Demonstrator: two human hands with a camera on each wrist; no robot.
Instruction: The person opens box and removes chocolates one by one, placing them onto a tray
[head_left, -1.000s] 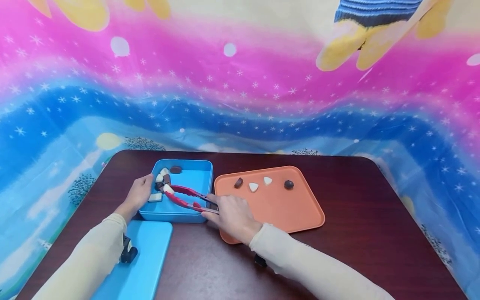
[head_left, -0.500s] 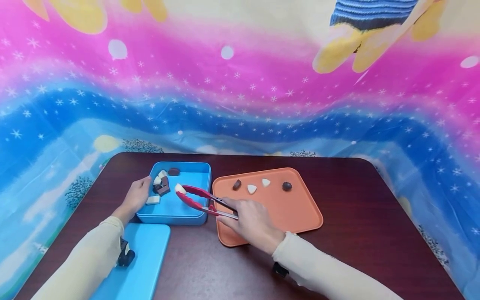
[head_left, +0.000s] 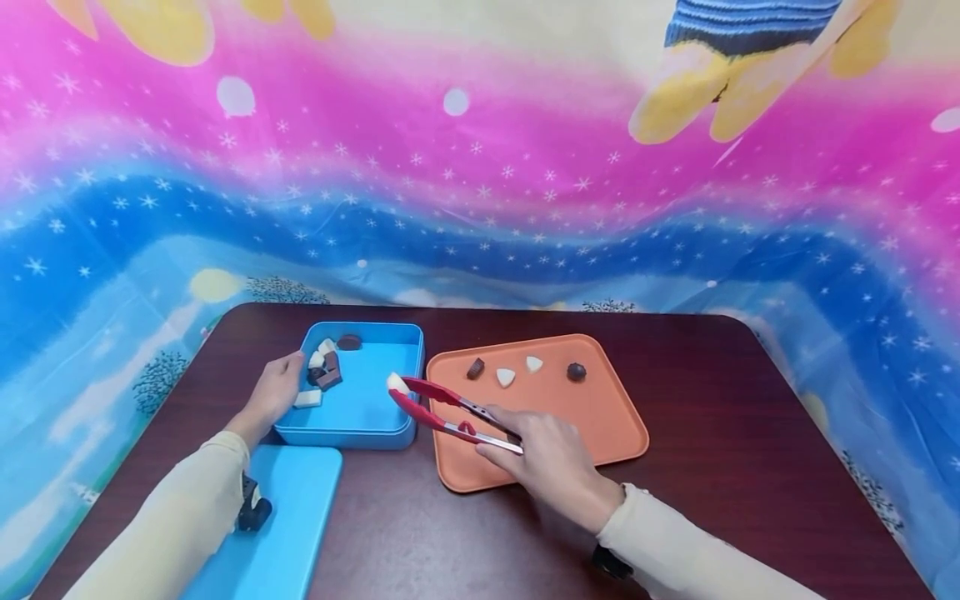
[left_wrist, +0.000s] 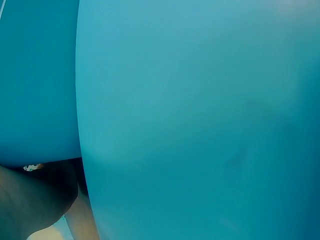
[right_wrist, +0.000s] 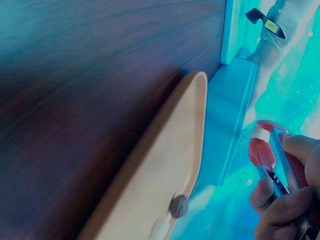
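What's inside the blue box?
A dark oval piece at the back, clustered white and brown pieces at left, a white block nearer the front. Beneath them, the floor of the blue box is covered; the tongs hide a patch too.

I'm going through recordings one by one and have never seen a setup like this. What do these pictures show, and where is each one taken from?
There is no robot here, only a person's left hand and right hand. The wide picture comes from a camera worn on the head. Each wrist wears another: the left one sees mostly blue surface up close; the right one's picture looks tipped sideways.

On the dark table sit an open blue box, a flat blue panel, perhaps its lid, and an orange tray. Small brown and white pieces lie in the box; four more lie on the tray.

The right hand holds red-tipped tongs, which pinch a white piece. The left hand touches the box's left side.
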